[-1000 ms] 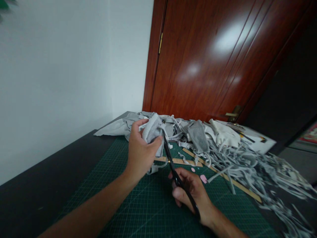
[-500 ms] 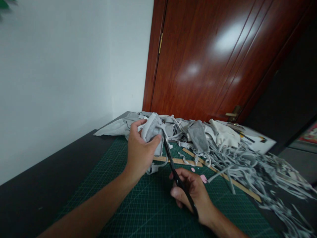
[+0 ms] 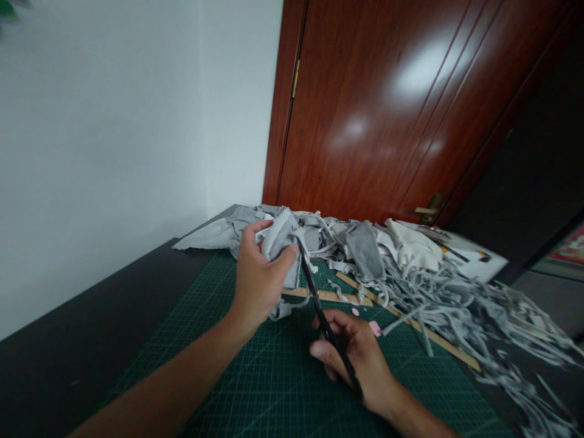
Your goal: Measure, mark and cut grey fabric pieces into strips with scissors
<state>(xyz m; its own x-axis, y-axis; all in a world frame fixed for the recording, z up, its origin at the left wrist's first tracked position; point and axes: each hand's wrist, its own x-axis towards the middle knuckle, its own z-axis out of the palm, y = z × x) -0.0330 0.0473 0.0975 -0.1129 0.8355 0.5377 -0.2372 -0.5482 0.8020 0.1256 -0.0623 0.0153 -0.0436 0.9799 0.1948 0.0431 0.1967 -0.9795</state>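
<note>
My left hand (image 3: 260, 274) pinches a folded piece of grey fabric (image 3: 291, 277) above the mat, thumb in front and fingers behind. In my right hand (image 3: 353, 356) is a pair of black scissors (image 3: 314, 292), pointing up and away from me. The blade tips meet the right edge of the fabric, close to my left thumb. A narrow strip (image 3: 283, 311) of the same cloth hangs below the piece. Whether the blades are fully closed is hard to make out.
Beneath my hands lies a green cutting mat (image 3: 255, 389) on a dark table (image 3: 91, 340). Wooden rulers (image 3: 449, 347) and pink paper bits (image 3: 375, 328) rest on it. Grey fabric strips (image 3: 438, 298) heap up at the right. A wall (image 3: 137, 121) and brown door (image 3: 365, 121) stand behind.
The scissors and my right hand have shifted very slightly left. My left hand still holds the fabric in nearly the same place.
</note>
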